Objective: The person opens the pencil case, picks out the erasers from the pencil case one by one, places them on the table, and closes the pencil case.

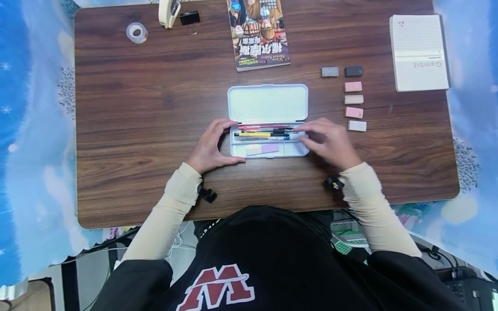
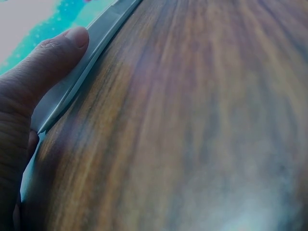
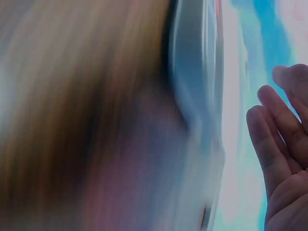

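Open pencil case (image 1: 268,103), brown wood-grain table (image 1: 155,95), blue snowflake cloth (image 1: 39,142) either side

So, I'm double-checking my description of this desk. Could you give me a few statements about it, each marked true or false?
1. The white rectangular plastic pencil case lies open. True.
2. The left hand holds the case's left end. True.
3. The right hand grips the black metal binder clip. False: its fingers are at the case's right end.
4. The slim yellow-and-black pen lies on the bare tabletop. False: it lies inside the case.
5. From the person's side, the colourful illustrated paperback book lies beyond the case. True.
6. The clear round tape roll lies to the case's right. False: it lies to the left, farther away.
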Motion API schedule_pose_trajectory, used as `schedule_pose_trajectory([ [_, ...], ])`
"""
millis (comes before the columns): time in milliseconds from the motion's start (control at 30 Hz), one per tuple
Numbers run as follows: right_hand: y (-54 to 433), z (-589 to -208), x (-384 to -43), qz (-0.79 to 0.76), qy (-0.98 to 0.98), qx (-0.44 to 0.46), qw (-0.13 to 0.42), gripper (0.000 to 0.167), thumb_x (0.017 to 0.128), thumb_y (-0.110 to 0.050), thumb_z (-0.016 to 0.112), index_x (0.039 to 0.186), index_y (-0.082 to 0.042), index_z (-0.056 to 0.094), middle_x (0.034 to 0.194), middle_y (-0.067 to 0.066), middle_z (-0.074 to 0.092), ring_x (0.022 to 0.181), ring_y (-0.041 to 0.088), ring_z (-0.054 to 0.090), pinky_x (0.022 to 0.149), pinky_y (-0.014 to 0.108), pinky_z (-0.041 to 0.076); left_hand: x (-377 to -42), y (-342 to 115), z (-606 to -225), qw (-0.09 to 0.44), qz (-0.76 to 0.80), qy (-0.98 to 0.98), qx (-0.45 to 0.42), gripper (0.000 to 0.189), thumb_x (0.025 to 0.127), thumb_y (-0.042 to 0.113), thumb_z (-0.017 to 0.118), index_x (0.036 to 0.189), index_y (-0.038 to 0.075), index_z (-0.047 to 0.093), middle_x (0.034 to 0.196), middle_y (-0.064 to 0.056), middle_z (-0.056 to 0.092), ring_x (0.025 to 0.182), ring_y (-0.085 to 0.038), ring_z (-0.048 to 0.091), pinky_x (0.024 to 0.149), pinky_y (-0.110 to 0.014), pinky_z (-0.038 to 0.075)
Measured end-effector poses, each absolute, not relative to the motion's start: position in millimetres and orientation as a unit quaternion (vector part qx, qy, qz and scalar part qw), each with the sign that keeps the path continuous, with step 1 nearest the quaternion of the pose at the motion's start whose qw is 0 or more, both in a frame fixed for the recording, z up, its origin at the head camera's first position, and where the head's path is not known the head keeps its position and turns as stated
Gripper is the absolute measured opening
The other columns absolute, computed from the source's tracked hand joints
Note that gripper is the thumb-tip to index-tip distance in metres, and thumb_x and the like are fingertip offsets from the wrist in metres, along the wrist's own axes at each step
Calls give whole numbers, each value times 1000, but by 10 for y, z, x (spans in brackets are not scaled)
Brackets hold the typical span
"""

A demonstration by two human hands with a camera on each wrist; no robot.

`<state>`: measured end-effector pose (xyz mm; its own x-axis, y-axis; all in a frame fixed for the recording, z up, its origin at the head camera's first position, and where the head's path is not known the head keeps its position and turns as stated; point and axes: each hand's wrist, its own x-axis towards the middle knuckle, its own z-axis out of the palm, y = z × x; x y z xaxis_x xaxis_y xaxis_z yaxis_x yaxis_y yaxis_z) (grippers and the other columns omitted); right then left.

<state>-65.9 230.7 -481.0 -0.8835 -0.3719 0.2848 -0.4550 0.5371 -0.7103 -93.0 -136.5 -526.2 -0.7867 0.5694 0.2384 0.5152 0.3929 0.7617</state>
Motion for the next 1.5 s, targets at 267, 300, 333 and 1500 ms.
schedule_pose_trajectory([
  [267,1560,-4847,-704,388,-850,349,-66,21,94,-5,80,115,-7,81,112,7,79,107,24,68,102,42,53,-939,-1326,-5278,15,457,824,336,104,63,24,106,146,-2,50,143,-21,53,131,-34,52,115,-44,41],
  [300,1514,-4844,-712,375,-853,354,-77,20,96,-5,78,116,-7,81,112,7,79,108,25,68,103,42,52,-941,-1322,-5284,13,457,823,336,103,63,24,106,146,-2,50,143,-21,53,131,-34,52,115,-44,41],
  [333,1478,-4835,-719,362,-857,357,-86,20,97,-5,77,116,-7,80,112,7,78,109,25,68,105,42,51,-941,-1319,-5287,13,459,823,336,104,62,24,106,146,-2,50,143,-21,53,131,-34,52,115,-43,41],
  [1500,3511,-4923,-245,376,-926,0,33,24,95,5,74,117,-4,80,114,12,75,96,-15,58,85,3,45,-927,-1335,-5267,27,453,830,324,104,63,25,105,147,0,50,145,-20,52,133,-33,50,115,-46,41],
])
